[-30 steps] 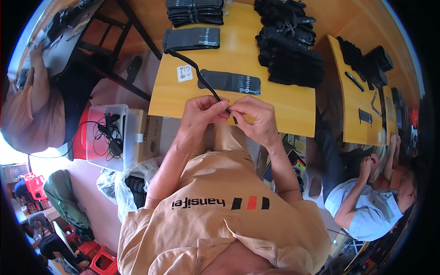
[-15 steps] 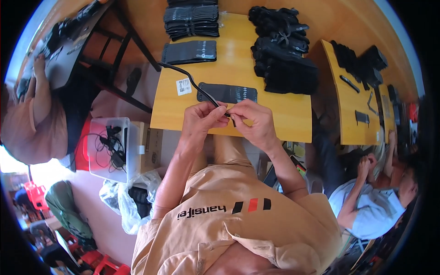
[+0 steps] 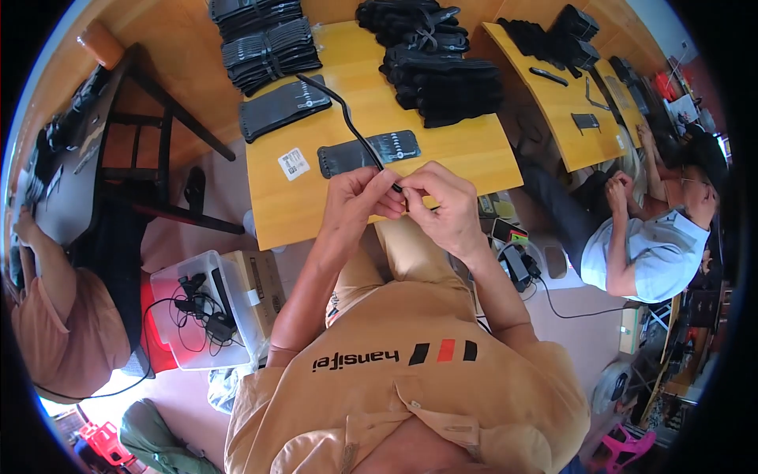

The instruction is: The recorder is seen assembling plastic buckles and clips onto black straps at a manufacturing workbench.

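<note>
Both hands meet over the front edge of the yellow table (image 3: 276, 209), close together at the lower end of a long, thin, curved black strip (image 3: 345, 110). My left hand (image 3: 359, 200) is closed round the strip just above that end. My right hand (image 3: 444, 207) pinches the tip between thumb and fingers. The strip's far end reaches up toward a flat black printed sleeve (image 3: 280, 109). A second flat black printed sleeve (image 3: 355, 156) lies just beyond my hands, with a small white label (image 3: 293, 163) to its left.
Banded stacks of black sleeves (image 3: 272, 51) stand at the table's back left, bundled black fabric pieces (image 3: 442, 83) at its back right. A clear plastic bin (image 3: 197, 312) with cables sits on the floor at left. Co-workers sit on both sides; another yellow table (image 3: 545, 103) is at right.
The view has turned, so the table sits further left and tilted. My hands remain together at the strip's lower end, with only a slight shift of the fingers.
</note>
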### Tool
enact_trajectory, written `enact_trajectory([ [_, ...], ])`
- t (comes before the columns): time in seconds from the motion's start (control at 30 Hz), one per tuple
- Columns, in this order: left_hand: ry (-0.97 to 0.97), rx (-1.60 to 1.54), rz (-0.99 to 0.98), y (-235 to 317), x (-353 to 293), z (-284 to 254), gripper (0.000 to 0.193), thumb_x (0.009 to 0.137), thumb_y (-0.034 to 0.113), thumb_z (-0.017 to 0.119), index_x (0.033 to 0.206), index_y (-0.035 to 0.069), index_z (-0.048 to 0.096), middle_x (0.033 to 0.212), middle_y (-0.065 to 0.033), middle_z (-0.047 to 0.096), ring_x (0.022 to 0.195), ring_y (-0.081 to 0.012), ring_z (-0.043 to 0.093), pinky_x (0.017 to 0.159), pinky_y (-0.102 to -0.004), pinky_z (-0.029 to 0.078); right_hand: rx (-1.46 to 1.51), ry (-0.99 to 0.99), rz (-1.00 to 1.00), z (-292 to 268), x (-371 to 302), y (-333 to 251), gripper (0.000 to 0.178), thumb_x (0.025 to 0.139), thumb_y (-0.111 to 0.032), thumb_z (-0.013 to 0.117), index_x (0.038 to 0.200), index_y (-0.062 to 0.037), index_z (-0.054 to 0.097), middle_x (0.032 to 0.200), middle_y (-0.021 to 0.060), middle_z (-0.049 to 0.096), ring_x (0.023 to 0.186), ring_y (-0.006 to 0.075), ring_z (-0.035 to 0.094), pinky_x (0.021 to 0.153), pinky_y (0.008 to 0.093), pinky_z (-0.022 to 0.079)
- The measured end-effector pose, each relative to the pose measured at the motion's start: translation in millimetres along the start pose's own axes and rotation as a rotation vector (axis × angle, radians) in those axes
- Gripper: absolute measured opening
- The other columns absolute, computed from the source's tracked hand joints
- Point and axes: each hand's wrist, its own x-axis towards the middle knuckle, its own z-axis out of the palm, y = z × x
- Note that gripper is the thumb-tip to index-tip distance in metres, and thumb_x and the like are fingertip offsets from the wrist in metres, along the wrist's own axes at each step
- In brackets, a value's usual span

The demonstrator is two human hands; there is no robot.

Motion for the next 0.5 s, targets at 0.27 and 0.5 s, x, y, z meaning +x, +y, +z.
enact_trajectory([
  [0.27, 0.363, 0.562, 0.117, 0, -23, 5, 0.037, 0.087, 0.03, 0.059, 0.071, -0.003, 0.061, 0.057, -0.005, 0.057, 0.05, -0.0086, 0.052, 0.048, -0.0223, 0.043, 0.223, -0.101, 0.158, 13, -5, 3, 0.009, 0.074, 0.008, 0.059, 0.081, 0.0031, 0.059, 0.072, 0.0082, 0.057, 0.061, 0.0144, 0.058, 0.055, 0.0236, 0.049],
  [0.5, 0.557, 0.533, 0.223, -5, -48, 23, 0.02, 0.081, 0.014, 0.067, 0.075, -0.003, 0.06, 0.063, 0.0002, 0.057, 0.057, -0.0037, 0.047, 0.05, -0.0188, 0.038, 0.438, -0.078, 0.249, 21, -22, 7, 0.008, 0.074, 0.007, 0.06, 0.08, 0.0032, 0.058, 0.072, 0.0081, 0.056, 0.061, 0.0144, 0.058, 0.056, 0.0232, 0.048],
])
